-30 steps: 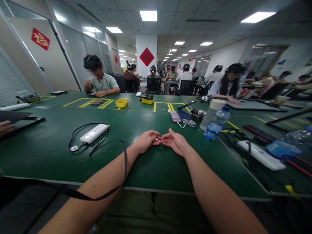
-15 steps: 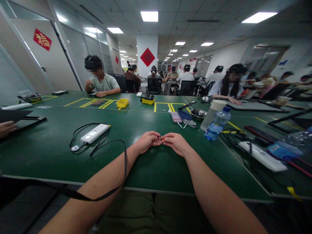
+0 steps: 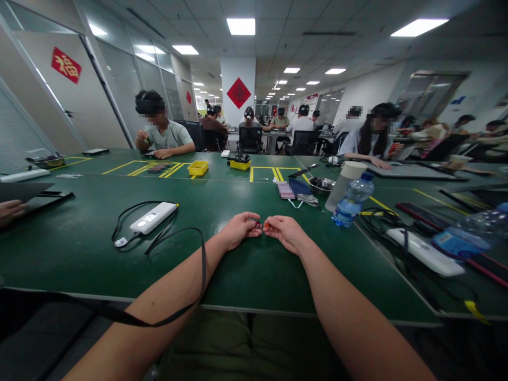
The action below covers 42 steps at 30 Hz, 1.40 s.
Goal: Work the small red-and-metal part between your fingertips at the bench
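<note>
My left hand (image 3: 237,230) and my right hand (image 3: 286,232) rest side by side on the green table (image 3: 254,275), fingertips meeting. Between them they pinch a tiny part with red and orange on it (image 3: 262,225); it is too small to make out further. Each hand has its fingers curled onto its end of that part. A black strap (image 3: 203,264) hangs over my left forearm.
A white power bank with a black cable (image 3: 153,217) lies to the left. A water bottle (image 3: 352,200), a white cup (image 3: 343,182), a metal bowl (image 3: 321,184) and a second white device (image 3: 424,251) stand to the right. Yellow trays (image 3: 198,168) and several seated people sit beyond.
The fingers of my right hand have curled in from a flatter, more spread pose. Both hands stay at the same spot on the table.
</note>
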Each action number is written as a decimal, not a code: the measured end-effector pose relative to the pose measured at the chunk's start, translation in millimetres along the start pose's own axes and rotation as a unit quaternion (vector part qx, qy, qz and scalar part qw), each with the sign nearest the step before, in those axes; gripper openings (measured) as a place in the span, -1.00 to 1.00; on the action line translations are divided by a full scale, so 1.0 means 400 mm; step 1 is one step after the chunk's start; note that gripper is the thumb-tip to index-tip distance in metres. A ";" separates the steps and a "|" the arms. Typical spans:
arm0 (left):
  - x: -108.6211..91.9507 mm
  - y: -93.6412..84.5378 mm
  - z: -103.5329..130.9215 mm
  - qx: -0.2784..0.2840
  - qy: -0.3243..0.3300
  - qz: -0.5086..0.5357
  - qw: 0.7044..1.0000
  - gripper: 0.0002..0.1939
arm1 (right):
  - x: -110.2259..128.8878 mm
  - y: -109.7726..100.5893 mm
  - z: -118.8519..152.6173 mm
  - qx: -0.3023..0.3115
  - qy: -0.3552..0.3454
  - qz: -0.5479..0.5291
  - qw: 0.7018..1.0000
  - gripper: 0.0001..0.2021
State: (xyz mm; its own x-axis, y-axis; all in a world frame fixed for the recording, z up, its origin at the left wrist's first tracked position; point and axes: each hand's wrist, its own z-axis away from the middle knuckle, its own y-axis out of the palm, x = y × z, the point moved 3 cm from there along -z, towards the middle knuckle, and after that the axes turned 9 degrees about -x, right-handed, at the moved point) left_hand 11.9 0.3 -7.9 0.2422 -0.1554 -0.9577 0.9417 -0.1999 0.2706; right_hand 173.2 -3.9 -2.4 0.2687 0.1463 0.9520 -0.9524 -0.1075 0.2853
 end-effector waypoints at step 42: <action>0.008 -0.007 -0.009 0.006 -0.003 0.027 1.000 -0.85 | 0.001 0.001 0.000 0.000 0.003 -0.003 1.000 -0.83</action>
State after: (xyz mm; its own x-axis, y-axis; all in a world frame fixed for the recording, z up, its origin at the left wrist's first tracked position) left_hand 10.7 4.0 -11.9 0.2917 -0.1713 -0.9410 0.9244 -0.2023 0.3234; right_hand 173.0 -4.1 -1.9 0.2734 0.1522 0.9498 -0.9508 -0.1071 0.2909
